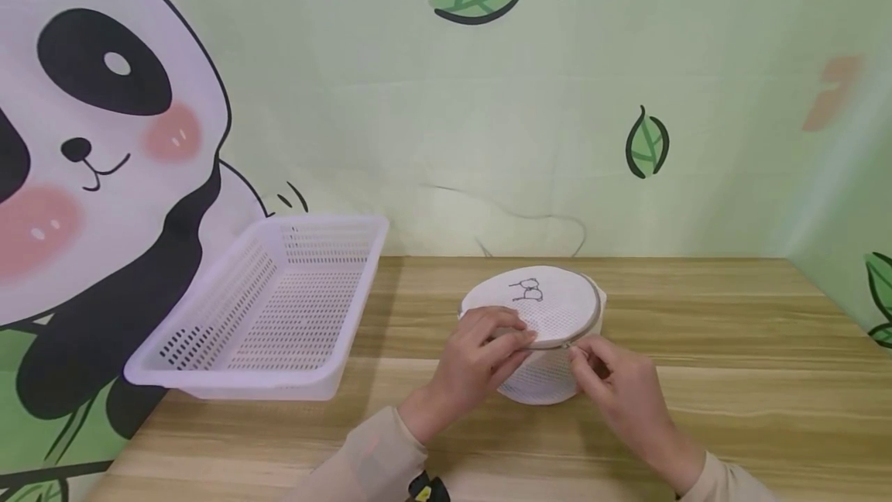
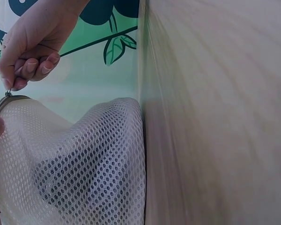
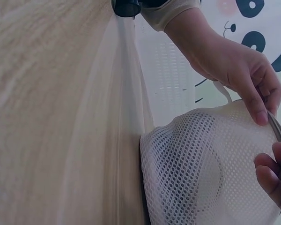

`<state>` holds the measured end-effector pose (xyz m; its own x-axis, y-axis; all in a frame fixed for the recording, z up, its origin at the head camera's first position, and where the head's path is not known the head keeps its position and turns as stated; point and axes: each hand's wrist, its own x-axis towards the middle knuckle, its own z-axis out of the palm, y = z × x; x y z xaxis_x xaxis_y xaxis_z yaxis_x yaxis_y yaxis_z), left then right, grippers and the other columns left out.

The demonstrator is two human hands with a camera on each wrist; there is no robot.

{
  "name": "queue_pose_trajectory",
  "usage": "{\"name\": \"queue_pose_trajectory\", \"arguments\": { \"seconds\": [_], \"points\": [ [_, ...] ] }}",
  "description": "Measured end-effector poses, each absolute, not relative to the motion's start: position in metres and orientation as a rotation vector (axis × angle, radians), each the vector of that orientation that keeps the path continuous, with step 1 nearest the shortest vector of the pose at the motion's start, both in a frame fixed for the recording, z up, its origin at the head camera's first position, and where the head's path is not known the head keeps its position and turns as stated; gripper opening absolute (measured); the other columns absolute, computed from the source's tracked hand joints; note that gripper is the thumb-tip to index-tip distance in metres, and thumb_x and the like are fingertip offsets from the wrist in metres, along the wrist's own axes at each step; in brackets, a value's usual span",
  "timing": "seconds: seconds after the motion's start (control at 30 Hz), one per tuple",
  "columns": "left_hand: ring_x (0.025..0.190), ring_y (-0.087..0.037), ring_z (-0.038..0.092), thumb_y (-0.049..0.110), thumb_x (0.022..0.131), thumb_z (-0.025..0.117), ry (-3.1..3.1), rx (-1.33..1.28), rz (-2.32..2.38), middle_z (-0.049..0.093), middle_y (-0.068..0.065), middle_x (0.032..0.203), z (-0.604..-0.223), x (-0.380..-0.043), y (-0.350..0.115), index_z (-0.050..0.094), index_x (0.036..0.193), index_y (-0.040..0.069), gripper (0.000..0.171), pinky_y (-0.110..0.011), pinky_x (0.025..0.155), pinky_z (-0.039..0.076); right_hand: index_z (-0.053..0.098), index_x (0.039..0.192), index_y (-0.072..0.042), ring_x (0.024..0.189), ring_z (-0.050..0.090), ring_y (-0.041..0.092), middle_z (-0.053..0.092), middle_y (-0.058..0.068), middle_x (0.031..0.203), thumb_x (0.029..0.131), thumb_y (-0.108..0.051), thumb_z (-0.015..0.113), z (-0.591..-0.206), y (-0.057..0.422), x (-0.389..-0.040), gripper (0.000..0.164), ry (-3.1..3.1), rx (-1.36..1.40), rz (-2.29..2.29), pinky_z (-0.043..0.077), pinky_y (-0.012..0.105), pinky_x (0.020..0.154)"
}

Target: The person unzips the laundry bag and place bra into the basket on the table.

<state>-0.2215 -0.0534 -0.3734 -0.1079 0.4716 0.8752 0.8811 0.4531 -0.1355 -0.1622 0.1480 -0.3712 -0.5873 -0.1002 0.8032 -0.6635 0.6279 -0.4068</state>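
Note:
A round white mesh laundry bag (image 1: pixel 540 379) stands upright on the table, its flat lid (image 1: pixel 557 300) printed with a small line drawing. A grey zipper (image 1: pixel 600 308) runs around the lid's edge. My left hand (image 1: pixel 479 351) holds the near left rim, fingers on top of the lid and thumb below it. At the front right of the rim, my right hand (image 1: pixel 622 382) pinches the zipper pull between thumb and forefinger. The left wrist view shows the small slider (image 2: pixel 8 93) right under those fingertips. Something dark (image 2: pixel 77 180) shows through the bag's mesh.
To the left of the bag sits a white perforated plastic basket (image 1: pixel 324 382) with nothing in it. The wood-grain table (image 1: pixel 753 386) ends at a green backdrop (image 1: pixel 348 99) printed with a panda and leaves. A white fabric loop (image 3: pixel 223 92) sticks up from the bag.

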Motion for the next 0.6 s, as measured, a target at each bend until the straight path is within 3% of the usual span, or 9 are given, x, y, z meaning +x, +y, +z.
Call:
{"name": "queue_pose_trajectory", "arguments": {
  "seconds": [0.6],
  "points": [
    [0.102, -0.018, 0.063, 0.017, 0.081, 0.075, -1.746, -1.160, -0.542, 0.066, -0.002, 0.098, -0.3745, -0.2224, -0.0552, 0.073, 0.098, 0.012, 0.017, -0.028, 0.098, 0.049, 0.060, 0.070, -0.010, 0.051, 0.040, -0.012, 0.051, -0.013, 0.052, 0.077, 0.007, 0.065, -0.3698, 0.1541, -0.1658, 0.019, -2.089, 0.550, 0.912, 0.037, 0.008, 0.044]
  ]
}}
